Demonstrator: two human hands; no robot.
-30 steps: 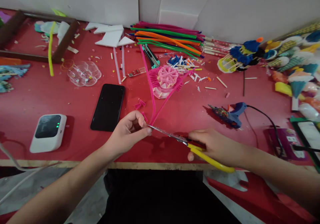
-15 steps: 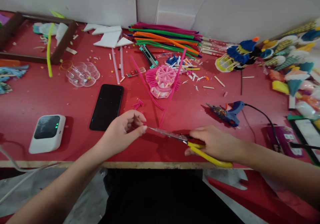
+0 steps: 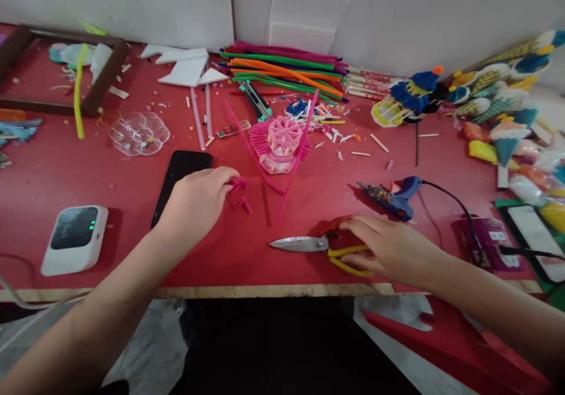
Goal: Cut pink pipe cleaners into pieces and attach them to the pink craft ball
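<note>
My left hand (image 3: 194,201) reaches over the red table (image 3: 110,189), fingers bent together, their tips pinching at the small cut pink straw pieces (image 3: 239,183) beside the black phone (image 3: 179,171). My right hand (image 3: 386,248) lies on the yellow handles of the scissors (image 3: 304,244), thumb and fingers around them. The scissors rest flat on the table with blades closed, pointing left. Two long pink straws (image 3: 295,162) lie loose, leaning against a pink straw wheel (image 3: 281,142).
A blue glue gun (image 3: 392,198) with its cord lies right of the scissors. A white device (image 3: 73,239) sits front left. A bundle of coloured straws (image 3: 286,68), foam pieces (image 3: 185,71), a box cutter (image 3: 258,100) and a clear tray (image 3: 139,133) lie further back. Craft figures (image 3: 498,106) crowd the right.
The long pink straws left my left hand and sprang back onto the table. My left hand moved forward to the cut pieces. My right hand lowered the scissors flat onto the table.
</note>
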